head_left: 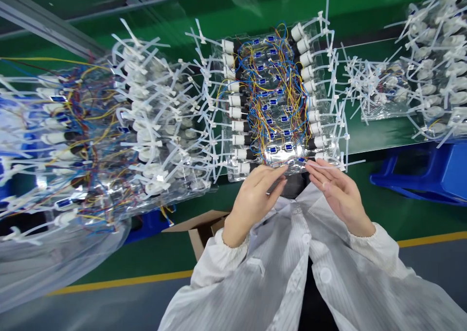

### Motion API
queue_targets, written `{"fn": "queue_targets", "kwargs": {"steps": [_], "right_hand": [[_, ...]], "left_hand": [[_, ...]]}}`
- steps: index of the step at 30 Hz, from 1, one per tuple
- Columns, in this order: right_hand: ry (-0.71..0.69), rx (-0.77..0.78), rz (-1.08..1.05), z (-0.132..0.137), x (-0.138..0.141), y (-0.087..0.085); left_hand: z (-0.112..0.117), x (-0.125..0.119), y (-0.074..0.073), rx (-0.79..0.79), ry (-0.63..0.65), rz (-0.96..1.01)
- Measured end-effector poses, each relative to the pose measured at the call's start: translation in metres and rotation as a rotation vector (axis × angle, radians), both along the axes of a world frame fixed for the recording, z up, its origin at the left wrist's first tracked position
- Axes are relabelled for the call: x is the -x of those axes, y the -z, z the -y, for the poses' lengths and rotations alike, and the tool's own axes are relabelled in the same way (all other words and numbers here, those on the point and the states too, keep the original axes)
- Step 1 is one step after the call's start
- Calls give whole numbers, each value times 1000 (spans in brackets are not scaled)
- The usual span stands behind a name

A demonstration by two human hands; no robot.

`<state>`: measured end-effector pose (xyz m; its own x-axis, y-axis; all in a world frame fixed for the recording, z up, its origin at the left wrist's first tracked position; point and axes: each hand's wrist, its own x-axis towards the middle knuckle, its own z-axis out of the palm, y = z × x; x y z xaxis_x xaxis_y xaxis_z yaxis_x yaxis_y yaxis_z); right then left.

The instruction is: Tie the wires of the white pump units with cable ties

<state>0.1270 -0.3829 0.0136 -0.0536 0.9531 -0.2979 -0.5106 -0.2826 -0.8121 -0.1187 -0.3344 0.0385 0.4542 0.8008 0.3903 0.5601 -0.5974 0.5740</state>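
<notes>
Green workbench (379,134), shop floor: a clear plastic tray (299,151) of white cylinders (239,140) and multicoloured wires (292,90) lies at the worker's twelve o'clock. At its near edge, the left hand (251,200) has thumb and forefinger parted; the right hand's (341,195) grip I cannot tell. From the tray, a blue plastic stool (454,173) stands at four o'clock.
</notes>
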Motion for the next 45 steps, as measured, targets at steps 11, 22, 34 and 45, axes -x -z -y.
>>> {"fn": "queue_targets", "kwargs": {"steps": [11, 22, 34, 45], "right_hand": [[-45, -65, 69, 5, -7, -1], [105, -217, 604, -4, -83, -23], [-83, -242, 1595, -99, -72, -26], [70, -389, 1465, -115, -79, -41]], "left_hand": [[-9, 4, 10, 44, -105, -8], [-19, -20, -16, -136, -105, 186], [-95, -117, 6, 42, 130, -250], [-100, -113, 20, 55, 154, -182]]}}
